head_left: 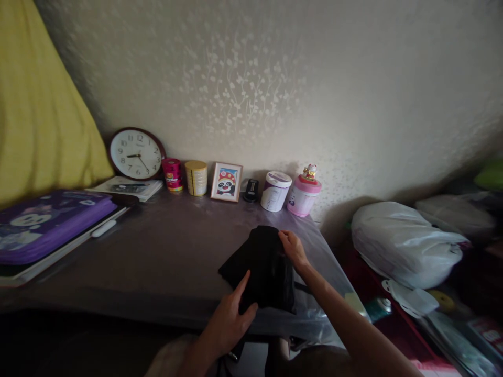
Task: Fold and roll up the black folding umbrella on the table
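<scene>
A soft black item (261, 256), perhaps a folded cloth or a pouch, lies near the table's front right edge; its exact kind is too dark to tell. My right hand (294, 249) is closed on its upper right edge, fingers pinched together. At its lower left, my left hand (231, 315) rests with the index finger and thumb spread apart against the black surface. The glossy right side of the item hangs towards the front edge.
Along the wall stand a clock (137, 154), a pink can (172, 175), a yellow-lidded can (196, 178), a framed panda picture (227, 182) and two tubs (275, 191). A purple case (58, 225) lies left. White bags (401, 243) sit beyond the right edge.
</scene>
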Demonstrator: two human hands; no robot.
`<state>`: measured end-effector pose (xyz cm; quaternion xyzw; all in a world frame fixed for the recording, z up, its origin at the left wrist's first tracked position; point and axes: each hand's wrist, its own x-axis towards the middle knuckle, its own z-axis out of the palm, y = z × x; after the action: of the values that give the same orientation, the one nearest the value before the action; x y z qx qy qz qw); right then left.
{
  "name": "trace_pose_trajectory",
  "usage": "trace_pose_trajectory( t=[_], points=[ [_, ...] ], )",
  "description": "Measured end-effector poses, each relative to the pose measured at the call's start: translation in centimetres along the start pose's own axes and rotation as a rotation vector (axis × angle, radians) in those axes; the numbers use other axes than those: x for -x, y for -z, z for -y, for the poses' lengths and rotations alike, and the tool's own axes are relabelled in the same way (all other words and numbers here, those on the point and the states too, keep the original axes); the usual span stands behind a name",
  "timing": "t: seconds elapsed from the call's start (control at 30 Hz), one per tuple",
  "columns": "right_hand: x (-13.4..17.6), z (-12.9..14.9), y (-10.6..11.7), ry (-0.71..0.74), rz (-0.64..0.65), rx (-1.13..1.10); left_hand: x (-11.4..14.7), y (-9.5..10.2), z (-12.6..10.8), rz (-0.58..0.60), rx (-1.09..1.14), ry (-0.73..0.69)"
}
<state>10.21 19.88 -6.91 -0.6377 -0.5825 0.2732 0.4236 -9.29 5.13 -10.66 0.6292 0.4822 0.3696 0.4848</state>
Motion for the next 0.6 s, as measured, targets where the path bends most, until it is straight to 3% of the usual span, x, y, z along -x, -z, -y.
trace_pose_trajectory(
  t=[0.1, 0.2, 0.43, 0.6],
  points=[
    [0.3, 0.2, -0.6, 0.047, 0.083, -0.118, -0.1, -0.1, 0.2, -0.006, -0.001, 0.003],
    [0.7, -0.2, -0.5, 0.204, 0.106, -0.167, -0.2, -0.2, 0.2, -0.018, -0.005, -0.003],
    [2.4, -1.4, -0.5, 0.631, 0.139, 0.191, 0.0, -0.1, 0.0, -0.008, 0.009, 0.012],
    [4.7, -0.8, -1.3, 0.707, 0.189, 0.355, 0.0, -0.2, 0.0, -0.029, 0.024, 0.012]
  ],
)
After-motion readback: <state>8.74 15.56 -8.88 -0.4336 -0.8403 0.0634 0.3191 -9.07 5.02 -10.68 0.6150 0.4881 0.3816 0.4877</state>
